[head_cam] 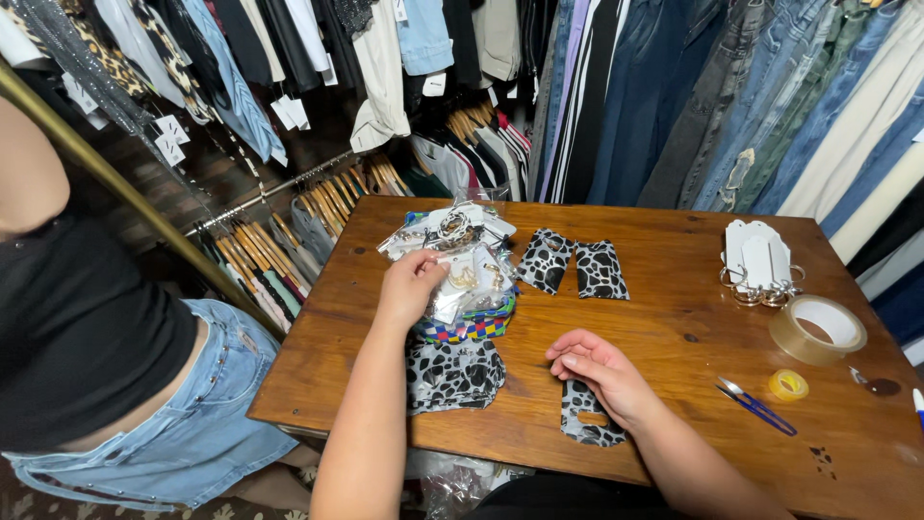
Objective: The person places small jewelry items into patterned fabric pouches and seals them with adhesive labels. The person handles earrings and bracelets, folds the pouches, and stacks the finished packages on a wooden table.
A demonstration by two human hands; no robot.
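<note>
My left hand (409, 284) pinches one small clear packet (460, 281) on the pile of earrings; I should lift only one. My right hand (602, 376) lies loosely curled, pressing the spotted card (589, 422) at the near table (674, 318) edge, keeping it steady.

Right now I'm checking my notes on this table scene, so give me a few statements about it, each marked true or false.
1. The left hand reaches into a pile of clear jewellery packets. True.
2. The right hand holds the scissors. False: it rests on a black-and-white patterned card; the blue-handled scissors lie apart on the wooden table.
3. A large roll of clear tape lies near the table's right edge. True.
4. The table stands in a kitchen. False: hanging clothes surround it.
5. Two patterned cards lie beyond the pile. True.
</note>
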